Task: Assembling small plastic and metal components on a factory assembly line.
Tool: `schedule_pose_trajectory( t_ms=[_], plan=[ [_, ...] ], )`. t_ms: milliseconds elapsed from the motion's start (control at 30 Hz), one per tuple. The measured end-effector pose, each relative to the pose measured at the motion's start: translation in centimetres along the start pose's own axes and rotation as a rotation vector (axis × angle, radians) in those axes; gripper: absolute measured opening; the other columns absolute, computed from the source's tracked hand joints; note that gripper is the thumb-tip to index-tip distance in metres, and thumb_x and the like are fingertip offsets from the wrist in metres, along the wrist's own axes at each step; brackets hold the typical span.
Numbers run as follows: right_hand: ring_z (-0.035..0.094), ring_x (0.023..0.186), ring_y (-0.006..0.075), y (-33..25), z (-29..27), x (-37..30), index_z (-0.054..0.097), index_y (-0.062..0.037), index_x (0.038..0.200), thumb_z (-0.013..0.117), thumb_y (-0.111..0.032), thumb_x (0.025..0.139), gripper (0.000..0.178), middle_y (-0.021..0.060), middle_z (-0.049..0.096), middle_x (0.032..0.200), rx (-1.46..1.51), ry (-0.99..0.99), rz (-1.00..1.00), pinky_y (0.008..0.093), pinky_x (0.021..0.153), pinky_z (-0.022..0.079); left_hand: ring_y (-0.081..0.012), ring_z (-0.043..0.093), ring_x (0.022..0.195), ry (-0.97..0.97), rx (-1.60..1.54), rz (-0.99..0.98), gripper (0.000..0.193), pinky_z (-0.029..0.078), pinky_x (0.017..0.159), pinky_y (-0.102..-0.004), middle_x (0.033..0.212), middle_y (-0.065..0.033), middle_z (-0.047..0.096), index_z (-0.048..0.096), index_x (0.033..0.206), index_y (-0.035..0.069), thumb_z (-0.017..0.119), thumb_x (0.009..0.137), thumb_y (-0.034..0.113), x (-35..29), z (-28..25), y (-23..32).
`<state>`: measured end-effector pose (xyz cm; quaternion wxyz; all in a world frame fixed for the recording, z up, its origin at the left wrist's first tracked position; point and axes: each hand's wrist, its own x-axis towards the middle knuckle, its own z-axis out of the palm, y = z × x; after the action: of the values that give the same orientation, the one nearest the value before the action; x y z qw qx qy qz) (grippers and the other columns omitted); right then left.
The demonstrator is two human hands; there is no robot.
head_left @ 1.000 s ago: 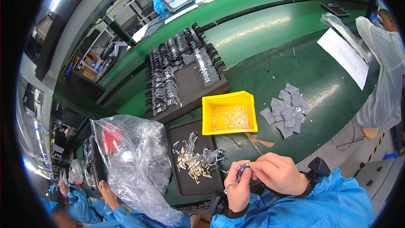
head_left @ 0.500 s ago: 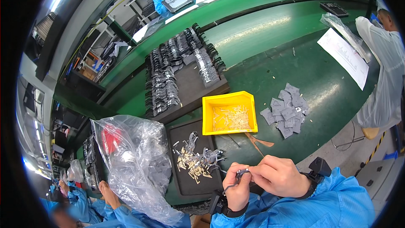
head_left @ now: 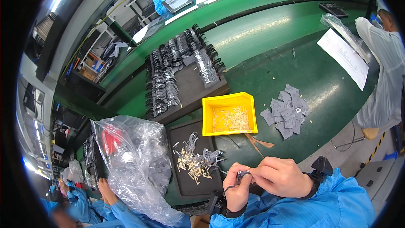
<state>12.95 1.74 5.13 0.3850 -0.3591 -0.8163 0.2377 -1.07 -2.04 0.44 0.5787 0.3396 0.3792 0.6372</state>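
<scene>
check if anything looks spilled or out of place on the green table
A few small pale bits lie scattered loose on the green table, outside the yellow bin that holds similar pieces. The grey flat pieces sit in a loose heap beside the bin, not stacked. Nothing looks damaged. Both hands hold a small dark part.

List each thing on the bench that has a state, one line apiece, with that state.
Left hand: closed on a small grey clip.
Right hand: pinching the same clip.
Yellow bin: open, holding pale small parts.
Near black tray: partly covered by a loose heap of parts.
Far black tray: parts in rows.
Clear plastic bag: crumpled.
Grey pads: loosely piled.
</scene>
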Motion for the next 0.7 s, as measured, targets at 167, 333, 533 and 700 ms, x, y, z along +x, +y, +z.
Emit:
schedule_pose_trajectory(
  t_ms=[167, 333, 533, 700],
  plan=[
    [0.056, 0.061, 0.0183, 0.14, 0.09, -0.06, 0.062, -0.0053, 0.087, 0.066, -0.008, 0.073, 0.015, 0.0037, 0.053, 0.073, 0.020, 0.017, -0.014, 0.0283, 0.051, 0.046, -0.0093, 0.051, 0.072, -0.017, -0.008, -0.007, 0.012, 0.043, 0.065, -0.0215, 0.085, -0.0033, 0.048, 0.053, 0.095, 0.001, 0.054, 0.085, -0.005, 0.01, -0.19, -0.09],
    [0.056, 0.060, 0.0178, 0.14, 0.12, -0.11, 0.062, -0.0050, 0.083, 0.066, -0.007, 0.072, 0.013, 0.0037, 0.054, 0.072, 0.024, 0.043, -0.023, 0.0279, 0.050, 0.046, -0.0090, 0.051, 0.072, -0.049, -0.005, 0.003, 0.012, 0.042, 0.063, -0.0206, 0.084, -0.0032, 0.048, 0.053, 0.095, 0.001, 0.054, 0.085, -0.006, 0.11, -0.33, -0.12],
    [0.056, 0.057, 0.0180, 0.09, 0.33, -0.19, 0.061, -0.0047, 0.080, 0.066, -0.006, 0.071, 0.010, 0.0041, 0.054, 0.071, 0.068, 0.068, 0.005, 0.0275, 0.049, 0.046, -0.0095, 0.052, 0.073, -0.083, -0.087, -0.025, 0.013, 0.043, 0.064, -0.0212, 0.084, -0.0028, 0.047, 0.053, 0.095, 0.001, 0.055, 0.084, -0.006, 0.20, -0.40, 0.06],
    [0.056, 0.055, 0.0186, 0.01, 0.38, -0.32, 0.061, -0.0043, 0.079, 0.067, -0.005, 0.070, 0.010, 0.0044, 0.054, 0.070, 0.101, 0.093, 0.022, 0.0280, 0.048, 0.046, -0.0092, 0.053, 0.073, -0.065, 0.016, 0.007, 0.013, 0.046, 0.065, -0.0210, 0.084, -0.0027, 0.047, 0.053, 0.095, 0.000, 0.055, 0.084, -0.006, -0.03, -0.39, 0.12]
  ],
)
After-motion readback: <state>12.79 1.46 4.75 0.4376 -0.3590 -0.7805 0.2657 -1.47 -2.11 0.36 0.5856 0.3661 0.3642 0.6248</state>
